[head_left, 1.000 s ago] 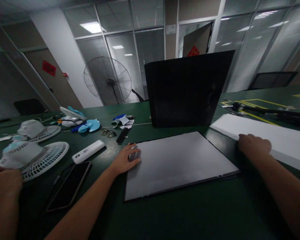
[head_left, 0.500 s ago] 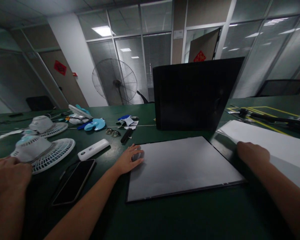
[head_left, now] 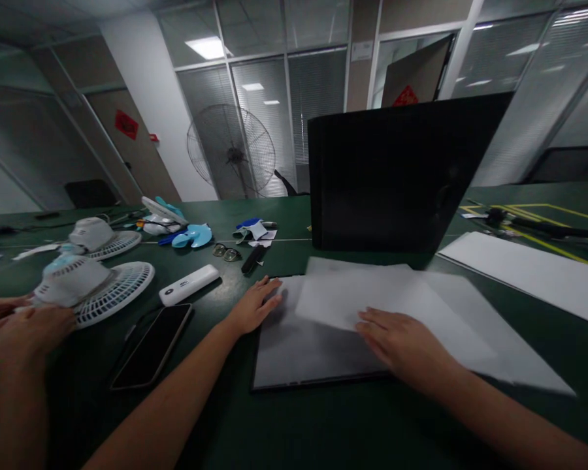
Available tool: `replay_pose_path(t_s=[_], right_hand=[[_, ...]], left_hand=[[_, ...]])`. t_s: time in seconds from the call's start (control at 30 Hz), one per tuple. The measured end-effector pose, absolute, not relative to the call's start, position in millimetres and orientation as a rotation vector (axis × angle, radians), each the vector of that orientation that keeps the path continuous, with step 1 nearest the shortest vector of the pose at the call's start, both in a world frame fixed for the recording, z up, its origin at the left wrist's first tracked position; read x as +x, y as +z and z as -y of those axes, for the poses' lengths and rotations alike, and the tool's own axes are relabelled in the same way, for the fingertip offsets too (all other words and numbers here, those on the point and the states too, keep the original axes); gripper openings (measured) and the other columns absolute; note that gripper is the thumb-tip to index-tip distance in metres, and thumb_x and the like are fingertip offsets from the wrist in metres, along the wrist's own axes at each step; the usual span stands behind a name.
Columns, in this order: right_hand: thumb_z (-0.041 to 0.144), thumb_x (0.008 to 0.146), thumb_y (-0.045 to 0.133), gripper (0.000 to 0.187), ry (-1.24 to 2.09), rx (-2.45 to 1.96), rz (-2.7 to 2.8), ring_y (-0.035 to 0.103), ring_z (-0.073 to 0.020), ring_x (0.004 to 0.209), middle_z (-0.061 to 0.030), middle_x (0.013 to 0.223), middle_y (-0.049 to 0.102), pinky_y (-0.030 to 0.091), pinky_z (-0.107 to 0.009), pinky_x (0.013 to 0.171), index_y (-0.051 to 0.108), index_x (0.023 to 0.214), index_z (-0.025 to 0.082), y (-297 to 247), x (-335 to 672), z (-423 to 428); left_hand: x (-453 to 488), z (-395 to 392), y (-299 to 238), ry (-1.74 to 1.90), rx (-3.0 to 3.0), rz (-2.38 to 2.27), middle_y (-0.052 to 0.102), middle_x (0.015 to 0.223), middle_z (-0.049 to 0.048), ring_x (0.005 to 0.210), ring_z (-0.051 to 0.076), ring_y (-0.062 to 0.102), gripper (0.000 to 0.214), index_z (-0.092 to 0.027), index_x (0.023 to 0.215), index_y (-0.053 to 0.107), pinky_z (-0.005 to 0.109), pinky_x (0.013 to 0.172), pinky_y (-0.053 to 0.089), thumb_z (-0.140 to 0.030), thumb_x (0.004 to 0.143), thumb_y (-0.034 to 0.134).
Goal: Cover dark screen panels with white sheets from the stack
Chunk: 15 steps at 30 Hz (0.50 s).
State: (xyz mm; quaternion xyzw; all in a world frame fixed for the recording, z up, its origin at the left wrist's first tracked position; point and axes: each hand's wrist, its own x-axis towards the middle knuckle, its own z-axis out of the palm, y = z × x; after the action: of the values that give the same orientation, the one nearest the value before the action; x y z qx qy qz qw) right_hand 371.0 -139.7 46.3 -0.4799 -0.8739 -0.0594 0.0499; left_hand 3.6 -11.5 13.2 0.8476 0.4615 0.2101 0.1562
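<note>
A flat grey panel with a thin black frame (head_left: 313, 359) lies in front of me. My left hand (head_left: 255, 305) rests at its left edge, fingers apart and holding nothing. My right hand (head_left: 404, 343) grips the near edge of a thin white sheet (head_left: 357, 284); the thumb is hidden. That sheet is slightly bent and covers the panel's far and right part. Beneath it, more white sheet material (head_left: 509, 333) extends past the panel's right side onto the table; whether it is one piece with the held sheet I cannot tell.
A black monitor-like casing (head_left: 392, 183) stands behind the panel, and a white stack (head_left: 534, 267) lies right. Leftward are a phone (head_left: 154, 346), a white power bank (head_left: 189, 285), glasses (head_left: 226, 252) and fans (head_left: 115, 294). Another person's hands (head_left: 29, 326) touch the nearest fan.
My right hand has moved left from the white stack and brought thin white sheeting over the panel. My left hand stays at the panel's left edge. The view has shifted slightly.
</note>
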Motion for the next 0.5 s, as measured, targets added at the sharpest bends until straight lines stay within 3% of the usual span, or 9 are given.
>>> replay_pose_path(t_s=[0.13, 0.23, 0.33, 0.5], right_hand=[[0.017, 0.099, 0.049, 0.041, -0.109, -1.153, 2.759, 0.065, -0.0272, 0.125, -0.0114, 0.138, 0.066, 0.056, -0.046, 0.102, 0.071, 0.133, 0.023, 25, 342, 154], [0.026, 0.105, 0.045, 0.038, 0.004, -1.027, 2.736, 0.068, -0.0236, 0.116, -0.0092, 0.131, 0.070, 0.057, -0.043, 0.099, 0.069, 0.134, 0.024, 28, 335, 161], [0.038, 0.107, 0.046, 0.038, 0.138, -0.980, 2.718, 0.069, -0.0208, 0.110, -0.0074, 0.128, 0.071, 0.055, -0.040, 0.099, 0.069, 0.134, 0.024, 43, 346, 155], [0.047, 0.108, 0.039, 0.048, -0.207, -1.549, 2.247, 0.064, -0.0239, 0.116, -0.0112, 0.131, 0.069, 0.051, -0.042, 0.103, 0.071, 0.132, 0.020, 59, 451, 106]], left_hand=[[3, 9, 10, 0.592, 2.433, -1.345, 0.050, 0.160, 0.0101, 0.151, 0.035, 0.042, 0.071, -0.020, 0.154, 0.052, 0.053, 0.128, 0.031, -0.066, 0.101, 0.043], [4, 6, 9, 0.537, 2.453, -1.394, 0.045, 0.163, 0.0146, 0.152, 0.038, 0.038, 0.082, -0.017, 0.156, 0.049, 0.055, 0.128, 0.027, -0.067, 0.092, 0.059], [5, 4, 6, 0.518, 2.455, -1.407, 0.038, 0.166, 0.0199, 0.155, 0.039, 0.034, 0.088, -0.011, 0.155, 0.049, 0.054, 0.129, 0.026, -0.067, 0.089, 0.064], [4, 1, 2, 0.582, 2.389, -1.453, 0.020, 0.173, 0.0164, 0.152, 0.040, 0.038, 0.082, -0.018, 0.148, 0.058, 0.053, 0.126, 0.033, -0.071, 0.087, 0.067]])
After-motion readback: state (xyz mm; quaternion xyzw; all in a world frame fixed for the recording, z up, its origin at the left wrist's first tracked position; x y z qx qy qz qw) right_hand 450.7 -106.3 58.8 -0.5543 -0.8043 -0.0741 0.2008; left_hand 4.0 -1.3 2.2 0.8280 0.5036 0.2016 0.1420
